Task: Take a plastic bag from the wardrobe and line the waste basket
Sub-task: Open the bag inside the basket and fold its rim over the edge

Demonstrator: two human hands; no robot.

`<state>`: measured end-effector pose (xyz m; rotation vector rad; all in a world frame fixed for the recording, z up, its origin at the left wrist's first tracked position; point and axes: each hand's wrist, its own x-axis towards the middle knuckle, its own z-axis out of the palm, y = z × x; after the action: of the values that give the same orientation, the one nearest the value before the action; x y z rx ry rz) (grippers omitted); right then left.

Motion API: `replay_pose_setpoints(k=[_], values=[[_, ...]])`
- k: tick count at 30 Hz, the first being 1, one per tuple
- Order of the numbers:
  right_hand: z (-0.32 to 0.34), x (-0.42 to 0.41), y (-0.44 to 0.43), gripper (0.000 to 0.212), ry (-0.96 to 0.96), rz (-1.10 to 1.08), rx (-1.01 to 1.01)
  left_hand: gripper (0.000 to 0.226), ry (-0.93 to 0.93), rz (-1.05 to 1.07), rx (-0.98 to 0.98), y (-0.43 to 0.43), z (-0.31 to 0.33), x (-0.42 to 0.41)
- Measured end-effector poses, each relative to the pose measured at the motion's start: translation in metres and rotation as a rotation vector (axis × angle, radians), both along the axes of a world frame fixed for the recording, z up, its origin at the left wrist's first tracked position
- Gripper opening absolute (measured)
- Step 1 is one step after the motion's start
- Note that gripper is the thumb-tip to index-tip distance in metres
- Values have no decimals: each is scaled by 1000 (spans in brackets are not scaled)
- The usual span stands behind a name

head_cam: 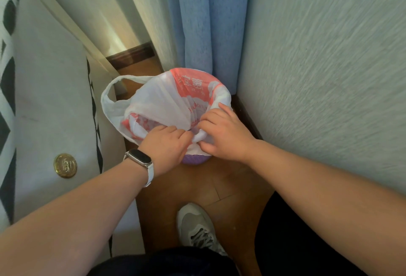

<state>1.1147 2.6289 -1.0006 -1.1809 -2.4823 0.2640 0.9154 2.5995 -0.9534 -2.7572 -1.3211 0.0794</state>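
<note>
A white and pink plastic bag [162, 100] is spread over a purple waste basket [194, 159] standing on the wooden floor in the corner. Only a sliver of the basket's near wall shows below the bag. My left hand [165, 146], with a watch on the wrist, pinches the bag's near edge at the basket rim. My right hand [224, 133] grips bunched white plastic right beside it. One bag handle [109, 93] loops free to the left, off the basket.
A bed with a white and black patterned cover [44, 100] lies close on the left, a gold coin-like disc [65, 165] on it. A blue curtain [206, 18] hangs behind the basket. A wall [318, 67] runs along the right. My grey shoe [197, 227] is on the floor.
</note>
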Motion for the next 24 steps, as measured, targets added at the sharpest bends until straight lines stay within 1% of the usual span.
replay_pose_setpoints(k=[4, 9, 12, 13, 15, 17, 20, 22, 24], values=[[3, 6, 7, 42, 128, -74, 12, 14, -1, 87, 101, 12, 11, -4], [10, 5, 13, 57, 240, -175, -11, 20, -67, 183, 87, 18, 30, 1], [16, 4, 17, 62, 327, -203, -70, 14, -162, 201, 82, 21, 43, 0], [20, 4, 19, 63, 359, -208, -93, 15, -209, 202, 69, 21, 47, -1], [31, 1, 21, 65, 404, -220, -159, 26, -320, 241, 6, 21, 56, -2], [44, -2, 25, 66, 433, -207, -206, 25, -415, 286, -1, 22, 67, -3], [64, -8, 32, 63, 516, -185, -179, 19, -518, 299, 26, 27, 89, -4], [78, -11, 36, 60, 608, -196, -150, 23, -582, 310, 51, 33, 104, -5], [92, -12, 41, 59, 678, -221, -129, 28, -606, 316, 96, 38, 115, -3]])
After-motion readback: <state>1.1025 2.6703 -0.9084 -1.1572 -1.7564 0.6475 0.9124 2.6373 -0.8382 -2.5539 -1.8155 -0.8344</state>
